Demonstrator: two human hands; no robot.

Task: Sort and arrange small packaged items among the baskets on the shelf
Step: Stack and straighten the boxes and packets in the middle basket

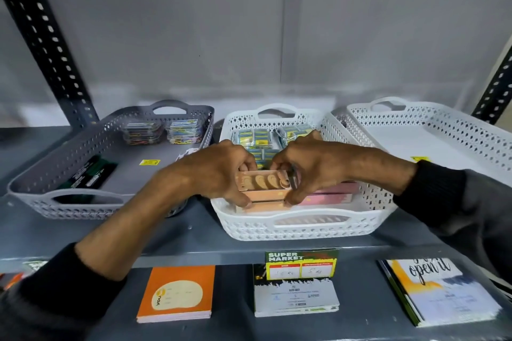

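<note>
Left hand [221, 171]: fingers are closing around the left end of a peach-coloured pack [264, 184], thumb at the near edge.
Right hand [310, 165]: fingers are pinching the right end of the same pack, thumb low on its near corner.
Peach-coloured pack: being held level over the front of the middle white basket [302, 225], on top of similar peach packs stacked there.
Pink packs [332, 194]: lying in the same basket, just right of the peach stack.
Blue-and-yellow packets [260, 137]: sitting at the back of the middle basket.
Grey basket [83, 202]: standing to the left on the shelf [171, 235], carrying small clear boxes [163, 131] at the back and dark items at the front left.
Right white basket [448, 122]: standing beside the middle one.
Lower shelf: notebooks [176, 293] are lying flat; a price tag [302, 263] is hanging from the shelf edge.
</note>
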